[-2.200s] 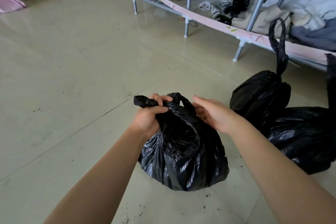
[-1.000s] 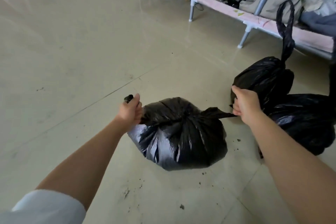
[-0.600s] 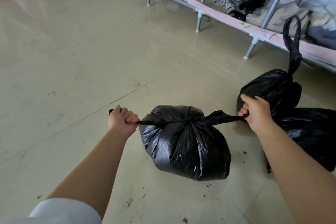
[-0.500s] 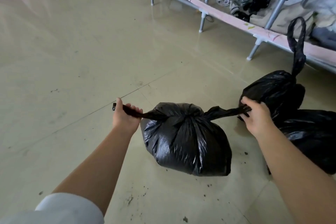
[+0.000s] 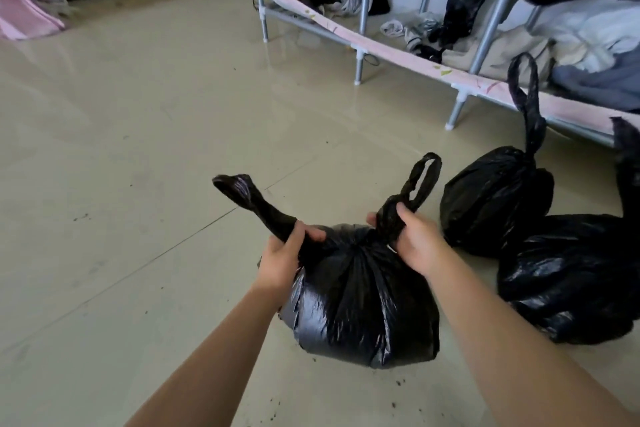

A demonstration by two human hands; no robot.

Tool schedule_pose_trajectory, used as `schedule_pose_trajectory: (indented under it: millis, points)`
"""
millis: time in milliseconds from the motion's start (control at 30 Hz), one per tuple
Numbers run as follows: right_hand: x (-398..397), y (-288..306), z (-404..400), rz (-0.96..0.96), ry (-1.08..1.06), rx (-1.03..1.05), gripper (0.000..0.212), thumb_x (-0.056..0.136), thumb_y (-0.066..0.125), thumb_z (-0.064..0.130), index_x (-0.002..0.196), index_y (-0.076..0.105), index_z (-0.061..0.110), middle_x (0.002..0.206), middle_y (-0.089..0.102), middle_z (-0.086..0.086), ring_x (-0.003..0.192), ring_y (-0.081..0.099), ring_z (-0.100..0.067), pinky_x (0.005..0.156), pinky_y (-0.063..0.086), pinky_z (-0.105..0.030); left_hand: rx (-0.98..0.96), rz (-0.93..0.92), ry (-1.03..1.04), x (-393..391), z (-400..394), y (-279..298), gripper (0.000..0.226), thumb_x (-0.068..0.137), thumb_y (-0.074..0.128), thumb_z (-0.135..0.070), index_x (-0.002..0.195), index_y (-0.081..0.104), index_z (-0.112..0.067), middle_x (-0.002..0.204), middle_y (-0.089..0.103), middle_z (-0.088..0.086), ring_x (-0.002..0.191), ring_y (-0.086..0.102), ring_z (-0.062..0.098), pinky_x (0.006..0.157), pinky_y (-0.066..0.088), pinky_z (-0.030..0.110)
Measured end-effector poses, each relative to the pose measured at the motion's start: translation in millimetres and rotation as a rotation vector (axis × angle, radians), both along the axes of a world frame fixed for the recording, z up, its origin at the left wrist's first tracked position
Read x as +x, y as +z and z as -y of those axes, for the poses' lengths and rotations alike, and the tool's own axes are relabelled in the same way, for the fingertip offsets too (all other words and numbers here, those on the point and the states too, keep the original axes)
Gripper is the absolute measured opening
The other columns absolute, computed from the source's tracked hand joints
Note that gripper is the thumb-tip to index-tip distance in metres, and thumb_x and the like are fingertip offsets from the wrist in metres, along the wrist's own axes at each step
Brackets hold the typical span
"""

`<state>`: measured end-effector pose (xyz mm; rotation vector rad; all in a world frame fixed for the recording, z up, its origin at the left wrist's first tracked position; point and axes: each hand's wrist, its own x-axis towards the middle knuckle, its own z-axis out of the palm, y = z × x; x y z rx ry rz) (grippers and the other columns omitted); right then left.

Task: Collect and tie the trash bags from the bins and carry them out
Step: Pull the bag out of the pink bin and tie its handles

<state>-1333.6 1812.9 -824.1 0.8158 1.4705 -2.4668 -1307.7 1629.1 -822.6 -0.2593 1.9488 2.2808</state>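
A single head-worn view looks forward and steeply down, close over the floor (image 5: 138, 184).

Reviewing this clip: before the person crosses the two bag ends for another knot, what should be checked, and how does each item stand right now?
1. Left hand has a grip on the left bag end: ok.
2. Right hand has a grip on the looped right bag end: ok.
3. Trash bag rests on the floor, mouth gathered at the top: ok.
4. First knot pulled tight: cannot tell, the hands cover the centre.
5. Both ends long enough to cross: ok, both stick up well past the hands.
6. Floor around the bag clean: not ok, dark crumbs lie beside it.
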Motion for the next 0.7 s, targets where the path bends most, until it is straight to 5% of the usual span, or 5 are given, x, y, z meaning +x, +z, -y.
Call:
schedule_pose_trajectory:
  millis: [67,133,400,567,700]
  points:
    - [-7,14,4,-0.03,-0.049,-0.117,0.038,0.098,0.023,0.011,0.064,0.04,0.008,0.033,0.048,-0.001,0.041,0.051,-0.021,0.057,0.038,-0.029,0.194,-0.026,-0.051,-5,2,21,0.047,0.101,0.027,-0.018,0.056,0.039,-0.01,0.046,0.051,0.0,0.049,0.056,0.012,0.068,0.052,0.023]
    - [-13,29,8,-0.025,-0.033,-0.02,0.038,0.092,0.024,0.005,0.056,0.033,0.011,0.025,0.03,0.003,0.03,0.031,-0.015,0.044,0.03,-0.023,0.262,-0.021,-0.118,-11,4,29,0.055,0.102,0.021,-0.023,0.048,0.031,-0.014,0.034,0.034,-0.005,0.036,0.04,0.012,0.067,0.05,0.025]
    - [3,-7,20,0.209,0.064,0.462,0.039,0.097,0.03,0.014,0.058,0.032,0.013,0.055,0.027,-0.003,0.042,0.023,-0.015,0.039,0.021,-0.024,0.112,0.268,-0.041,4,6,-2,0.049,0.101,0.033,-0.019,0.053,0.02,-0.018,0.026,0.021,-0.01,0.025,0.02,0.006,0.052,0.038,0.023]
    - [0,0,19,0.136,0.092,0.486,0.04,0.098,0.031,0.019,0.059,0.036,0.011,0.049,0.033,-0.004,0.042,0.027,-0.017,0.046,0.025,-0.027,-0.098,0.106,-0.217,8,12,-5,0.051,0.1,0.036,-0.02,0.05,0.027,-0.016,0.031,0.033,-0.008,0.035,0.037,0.007,0.067,0.037,0.027]
    - [2,10,16,0.131,0.151,0.38,0.043,0.1,0.029,0.027,0.062,0.04,0.01,0.025,0.033,0.005,0.048,0.032,-0.019,0.053,0.027,-0.028,-0.401,-0.032,-0.515,-2,15,19,0.025,0.092,0.041,0.005,0.073,0.043,-0.011,0.075,0.045,-0.005,0.074,0.04,0.009,0.069,0.032,0.019]
